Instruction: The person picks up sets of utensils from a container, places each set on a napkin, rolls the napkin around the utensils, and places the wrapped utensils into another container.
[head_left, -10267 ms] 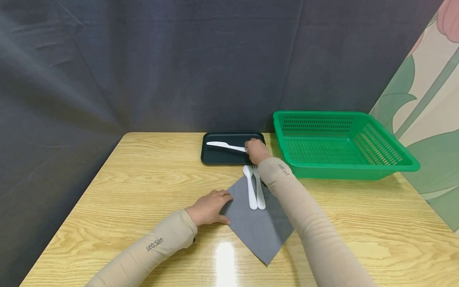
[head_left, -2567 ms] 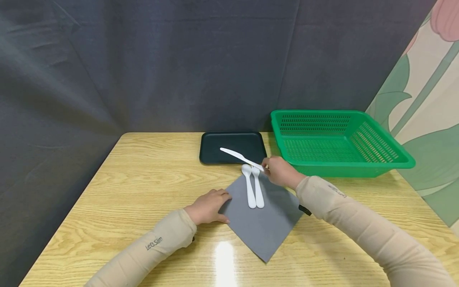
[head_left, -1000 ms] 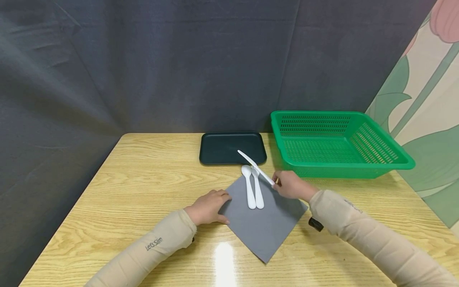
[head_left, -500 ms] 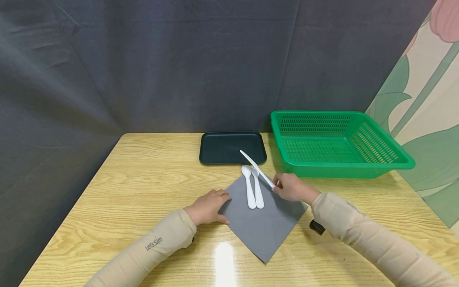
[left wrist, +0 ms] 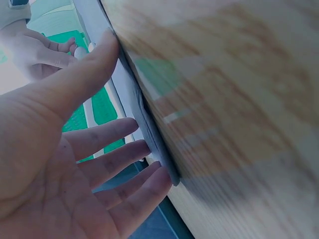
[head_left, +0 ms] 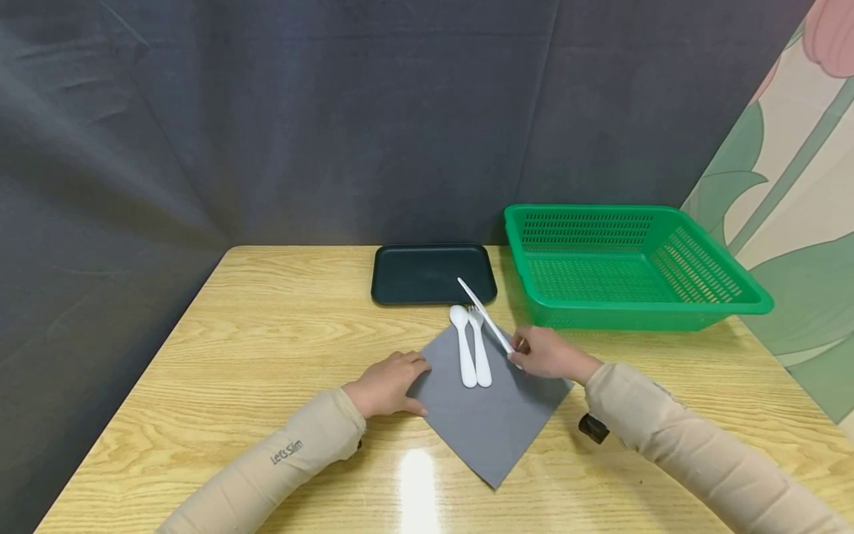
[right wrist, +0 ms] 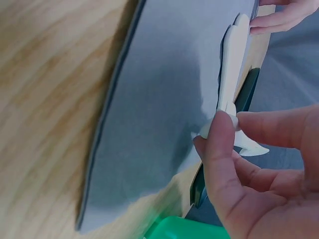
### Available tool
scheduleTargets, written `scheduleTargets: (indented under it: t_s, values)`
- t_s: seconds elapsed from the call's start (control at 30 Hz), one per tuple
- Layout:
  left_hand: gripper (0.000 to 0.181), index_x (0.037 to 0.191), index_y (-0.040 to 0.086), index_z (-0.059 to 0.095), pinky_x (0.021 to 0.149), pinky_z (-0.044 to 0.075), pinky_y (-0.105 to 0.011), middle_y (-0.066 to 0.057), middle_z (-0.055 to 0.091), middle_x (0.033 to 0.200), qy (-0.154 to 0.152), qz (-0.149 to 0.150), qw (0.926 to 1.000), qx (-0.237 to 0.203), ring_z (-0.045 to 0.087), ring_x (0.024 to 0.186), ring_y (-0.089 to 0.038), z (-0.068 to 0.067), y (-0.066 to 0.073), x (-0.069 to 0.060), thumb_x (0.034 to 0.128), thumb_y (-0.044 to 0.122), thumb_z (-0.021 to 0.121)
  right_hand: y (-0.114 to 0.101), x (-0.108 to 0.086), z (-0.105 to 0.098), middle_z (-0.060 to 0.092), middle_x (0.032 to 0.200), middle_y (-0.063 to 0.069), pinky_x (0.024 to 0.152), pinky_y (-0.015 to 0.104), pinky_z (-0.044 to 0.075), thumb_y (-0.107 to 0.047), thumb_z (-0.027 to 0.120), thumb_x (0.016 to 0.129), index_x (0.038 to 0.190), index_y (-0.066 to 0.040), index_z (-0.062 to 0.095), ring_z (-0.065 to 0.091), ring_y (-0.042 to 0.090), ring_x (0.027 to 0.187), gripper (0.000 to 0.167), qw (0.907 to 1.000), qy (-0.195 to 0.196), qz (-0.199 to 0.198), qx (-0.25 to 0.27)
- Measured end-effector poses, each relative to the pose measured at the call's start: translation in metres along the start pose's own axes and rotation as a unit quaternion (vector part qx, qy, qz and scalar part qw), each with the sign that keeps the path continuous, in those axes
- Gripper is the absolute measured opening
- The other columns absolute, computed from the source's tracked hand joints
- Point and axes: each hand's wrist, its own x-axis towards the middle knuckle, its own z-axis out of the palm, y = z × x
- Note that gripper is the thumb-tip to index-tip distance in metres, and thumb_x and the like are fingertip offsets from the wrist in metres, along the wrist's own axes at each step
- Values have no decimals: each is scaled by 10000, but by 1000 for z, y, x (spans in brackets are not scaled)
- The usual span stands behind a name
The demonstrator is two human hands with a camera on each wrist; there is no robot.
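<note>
A grey square napkin lies cornerwise on the table. A white plastic spoon and a white fork lie side by side on its far half. My right hand pinches the handle of a white plastic knife between thumb and fingers, right of the fork. The knife slants, its tip in front of the tray's right part; whether it touches the napkin I cannot tell. At the napkin's left corner rests my left hand. In the left wrist view its fingers extend to the napkin's edge.
Behind the napkin sits a black rectangular tray with nothing on it. A green perforated basket stands at the back right. The wooden table meets a dark curtain at the back.
From the tray, my right hand has carried the knife rightward and nearer, over the napkin. In the last second it drew slightly closer and the knife turned steeper. My left hand has stayed put.
</note>
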Motion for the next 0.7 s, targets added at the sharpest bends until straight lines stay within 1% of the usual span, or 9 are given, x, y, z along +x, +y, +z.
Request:
scheduleTargets:
  t_s: [0.17,0.33,0.5,0.7]
  values:
    - [688,1294,14,519,991,460,-387,-136,492,1363,16,16,10000,9,495,1209,-305,-1,0,0,754,365,760,-1,-3,3,626,736,82,539,245,441,-113,573,890,937,15,566,585,116,578,137,9997,-77,94,223]
    - [691,1292,13,521,990,459,-391,-136,495,1360,11,-1,10000,-6,495,1208,-305,-1,1,0,750,363,765,-1,-5,7,603,755,91,557,245,491,-101,576,886,937,28,558,601,118,605,140,9980,-141,210,571]
    - [682,1292,8,520,1005,448,-393,-143,494,1361,-9,-4,10000,-90,487,1224,-311,-2,1,0,752,344,767,-1,-6,9,575,757,97,596,269,546,-83,570,890,929,40,541,615,131,637,133,9935,-279,367,1038]
    - [680,1293,13,521,1002,451,-388,-139,491,1366,-11,-4,10000,-46,486,1229,-305,-2,2,-1,754,351,764,-2,-6,11,574,763,101,616,273,569,-66,574,884,913,57,538,622,141,651,131,9872,-396,381,1497]
